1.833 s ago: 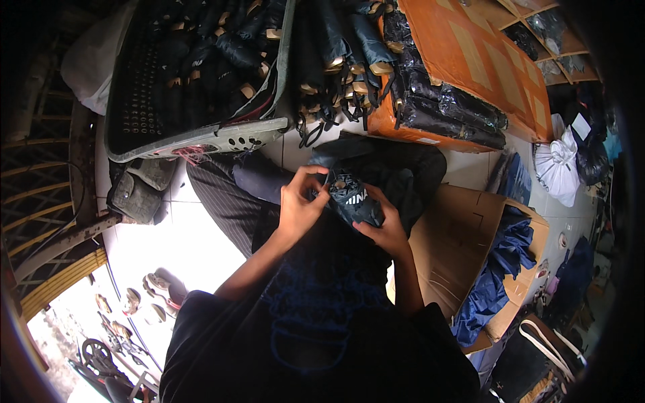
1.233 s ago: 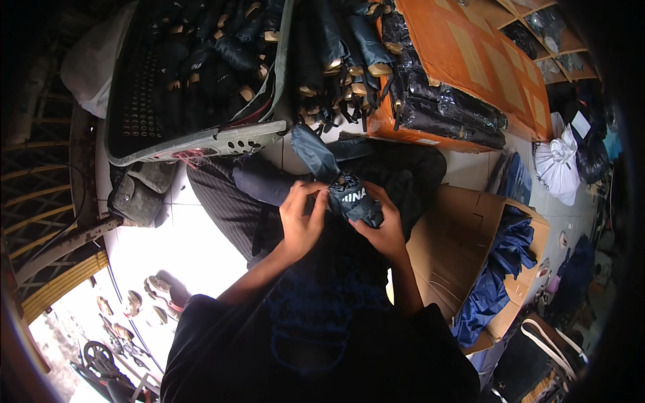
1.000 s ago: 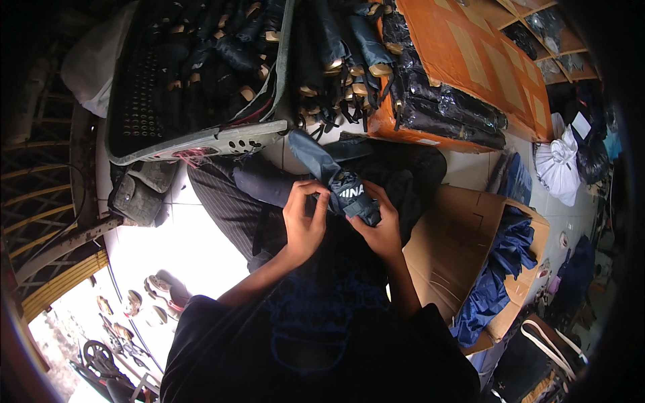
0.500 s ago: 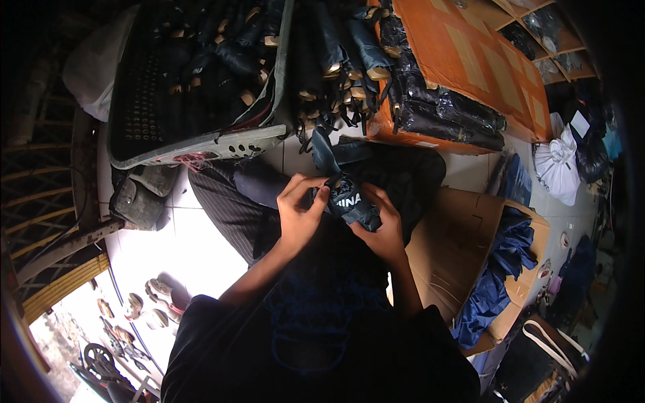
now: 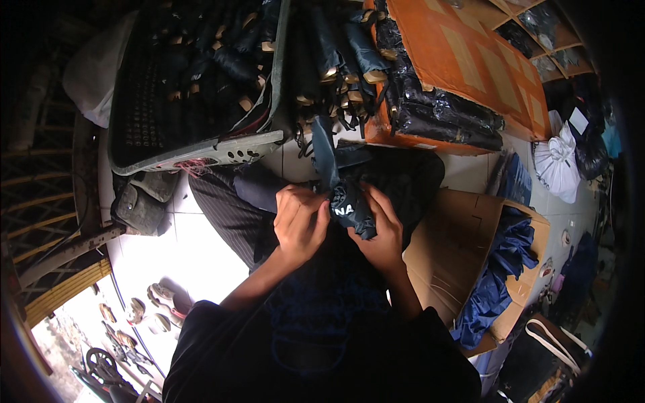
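My right hand (image 5: 381, 230) is wrapped round the right side of a dark folding umbrella (image 5: 356, 216), its cloth bunched and bearing white print. On the other side, my left hand (image 5: 297, 220) has its fingers closed, thumb and forefinger pinching at the umbrella's upper left edge. From there a loose dark flap of cloth (image 5: 324, 151) stretches away from me across my lap. Just beyond lies a pile of rolled dark umbrellas (image 5: 366, 50) with pale wooden-looking handle ends. What is inside the bunched cloth stays hidden.
A grey plastic basket (image 5: 252, 146) full of rolled umbrellas stands far left. Beside the pile sits an orange carton (image 5: 463, 47) with black plastic-wrapped packs. At my right is an open cardboard box (image 5: 443, 245) holding blue cloth (image 5: 494, 275). Shoes (image 5: 161, 295) lie on the left.
The umbrella has turned in my hands, so less of its white print shows. My left hand has shifted slightly toward me, and the loose flap stands more upright.
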`<move>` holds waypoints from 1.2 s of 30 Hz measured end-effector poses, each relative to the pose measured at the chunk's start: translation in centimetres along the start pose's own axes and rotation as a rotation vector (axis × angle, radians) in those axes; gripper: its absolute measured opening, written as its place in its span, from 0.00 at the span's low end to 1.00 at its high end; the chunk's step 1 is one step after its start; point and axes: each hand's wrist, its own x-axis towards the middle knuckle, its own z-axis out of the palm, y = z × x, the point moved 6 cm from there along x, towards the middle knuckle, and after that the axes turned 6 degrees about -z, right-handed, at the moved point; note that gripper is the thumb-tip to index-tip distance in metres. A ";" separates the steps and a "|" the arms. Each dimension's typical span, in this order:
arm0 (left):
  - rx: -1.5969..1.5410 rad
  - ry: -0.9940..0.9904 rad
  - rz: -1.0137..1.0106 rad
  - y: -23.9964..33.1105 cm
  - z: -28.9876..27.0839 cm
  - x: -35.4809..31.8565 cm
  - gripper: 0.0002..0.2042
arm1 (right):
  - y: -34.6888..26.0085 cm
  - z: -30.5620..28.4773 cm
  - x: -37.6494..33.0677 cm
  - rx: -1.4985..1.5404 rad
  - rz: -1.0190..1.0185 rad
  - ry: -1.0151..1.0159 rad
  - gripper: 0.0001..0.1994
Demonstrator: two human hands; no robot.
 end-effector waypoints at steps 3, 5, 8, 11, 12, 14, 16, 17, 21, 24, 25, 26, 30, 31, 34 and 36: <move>-0.024 0.007 -0.023 0.3 -0.5 0.2 0.08 | -1.1 -0.2 0.3 -0.014 -0.016 0.022 0.30; -0.048 0.011 -0.061 0.0 -0.4 0.0 0.08 | -1.4 -0.4 0.7 0.017 -0.020 0.019 0.30; -0.065 -0.003 -0.071 0.0 -0.3 0.1 0.08 | -1.5 -0.8 1.2 0.022 -0.031 -0.025 0.31; -0.061 -0.014 -0.065 0.5 -0.3 0.6 0.07 | -1.5 -1.1 1.3 0.042 -0.007 -0.039 0.33; -0.064 -0.016 -0.068 0.7 -0.3 0.8 0.07 | -1.2 -1.1 1.0 0.102 -0.002 -0.006 0.33; -0.068 -0.022 -0.073 1.1 -0.2 1.2 0.07 | -0.3 -1.0 0.2 0.222 0.008 0.061 0.34; -0.068 -0.022 -0.071 1.1 -0.1 1.1 0.07 | -0.8 -1.2 0.8 0.163 0.026 -0.012 0.35; -0.068 -0.022 -0.069 1.2 -0.1 1.1 0.07 | -0.9 -1.3 1.2 0.134 0.035 -0.048 0.36; -0.112 -0.039 -0.014 2.2 0.2 1.4 0.07 | -1.3 -1.1 1.4 0.011 0.002 -0.108 0.36; -0.223 -0.100 -0.114 1.7 0.8 1.7 0.05 | -1.1 -1.1 1.4 0.045 0.013 -0.083 0.37; -0.215 -0.091 -0.138 1.4 0.8 1.5 0.04 | -1.1 -1.1 1.4 0.023 0.018 -0.088 0.37; -0.208 -0.083 -0.163 1.0 0.8 1.4 0.04 | -1.1 -1.2 1.4 0.000 0.023 -0.093 0.38; -0.211 -0.024 -0.296 0.6 1.3 0.6 0.09 | -1.3 -1.3 1.4 -0.060 0.007 -0.081 0.39; -0.230 0.001 -0.368 0.2 1.4 0.1 0.11 | -1.3 -1.3 1.4 -0.064 0.004 -0.072 0.39; -0.403 0.072 -0.644 -1.7 1.8 -1.2 0.38 | -1.2 -1.3 1.3 -0.057 0.002 -0.042 0.38; -0.590 0.059 -0.901 -2.3 2.4 -1.8 0.42 | -1.0 -1.3 1.3 -0.024 0.008 -0.024 0.38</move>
